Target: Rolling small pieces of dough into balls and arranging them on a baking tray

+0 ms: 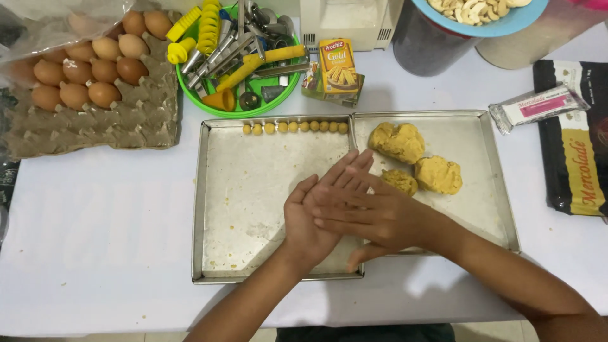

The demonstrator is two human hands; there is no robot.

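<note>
A white-covered table [95, 253] carries the whole work area, seen from above. At its centre lie 2 shallow metal trays side by side and touching; the left tray [247, 190] serves as the reference for all positions below.

Hands: the left hand [316, 209] lies palm up over the near right part of the left tray, fingers stretched flat. The right hand [367, 212] lies palm down across it, fingers extended — the 2 palms pressed together. Neither hand is clenched. Whatever sits between the palms is hidden; I cannot tell what they hold.

Along the far edge of the left tray runs a row of small dough balls [294, 126], 9 by count, close together. The rest of that tray's floor shows only a dusting of flour.

The right tray [500, 190], directly right of the left tray, holds 3 lumps of yellow dough [399, 140] near the shared wall, just beside the hands.

Beyond the left tray's far edge stands a green bowl [253, 111] filled with metal and yellow-handled tools; a small yellow box [335, 63] stands just right of the bowl. Far left of the tray — a cardboard egg tray [95, 120] with brown eggs. Far right, past the right tray, lie a wrapped block [538, 104] and a dark packet [576, 145]. A blue bowl of cashews [481, 12] sits at the far right rear.
</note>
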